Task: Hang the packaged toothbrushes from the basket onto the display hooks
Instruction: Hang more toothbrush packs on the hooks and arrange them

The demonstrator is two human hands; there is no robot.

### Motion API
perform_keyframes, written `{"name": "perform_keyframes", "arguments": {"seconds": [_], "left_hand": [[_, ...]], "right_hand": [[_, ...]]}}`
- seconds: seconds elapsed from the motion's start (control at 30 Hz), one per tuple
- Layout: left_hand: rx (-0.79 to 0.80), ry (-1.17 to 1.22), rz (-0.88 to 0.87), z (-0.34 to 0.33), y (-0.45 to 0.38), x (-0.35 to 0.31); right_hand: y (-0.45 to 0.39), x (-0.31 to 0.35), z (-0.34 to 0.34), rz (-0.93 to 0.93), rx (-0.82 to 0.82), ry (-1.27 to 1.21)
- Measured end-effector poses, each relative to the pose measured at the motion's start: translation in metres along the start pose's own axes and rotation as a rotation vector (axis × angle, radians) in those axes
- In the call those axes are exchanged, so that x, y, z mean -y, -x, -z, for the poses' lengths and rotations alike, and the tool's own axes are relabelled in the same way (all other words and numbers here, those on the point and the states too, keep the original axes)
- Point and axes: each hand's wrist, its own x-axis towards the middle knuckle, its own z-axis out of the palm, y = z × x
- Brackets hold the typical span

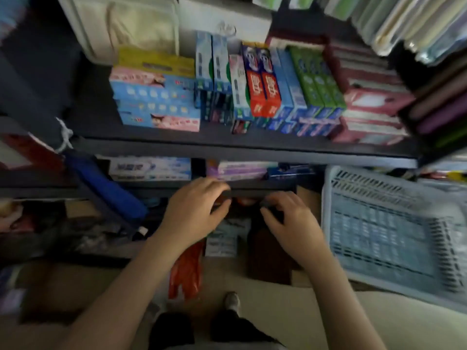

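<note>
The view is motion-blurred. My left hand point(194, 210) and my right hand point(290, 221) are close together below the edge of the lower dark shelf point(252, 189). A dark brown package point(267, 251) hangs down under my right hand, whose fingers and thumb curl around its top. A red package point(187, 269) hangs below my left wrist. My left fingers are bent around something dark at the shelf edge, and I cannot tell what it is. The pale blue lattice basket point(328, 198) stands to the right of my hands. Its lattice floor shows and I see no packages in it. No hooks can be made out.
Toothpaste boxes point(262, 89) fill the upper shelf, with more boxes point(151, 169) on the shelf below. A blue bundle point(108, 190) leans at the left. White packages point(222, 238) hang between my hands. My shoes point(232, 300) stand on a beige floor.
</note>
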Motion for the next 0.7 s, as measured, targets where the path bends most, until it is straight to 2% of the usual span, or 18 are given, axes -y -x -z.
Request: {"name": "perform_keyframes", "arguments": {"seconds": [0.13,0.3,0.5,0.7], "left_hand": [[0.047,0.031,-0.026,-0.036,0.009,-0.058],[0.082,-0.031,-0.091,-0.091,-0.004,-0.16],[0.151,-0.079,-0.197,-0.195,-0.042,-0.343],[0.362,-0.075,-0.408,-0.277,-0.087,-0.514]], "right_hand": [[0.04,-0.048,0.019,-0.056,0.034,0.03],[0.094,-0.143,0.072,-0.109,-0.036,-0.024],[0.176,-0.301,0.159,-0.188,-0.168,-0.066],[0.25,-0.44,0.234,-0.464,-0.361,-0.184]]}}
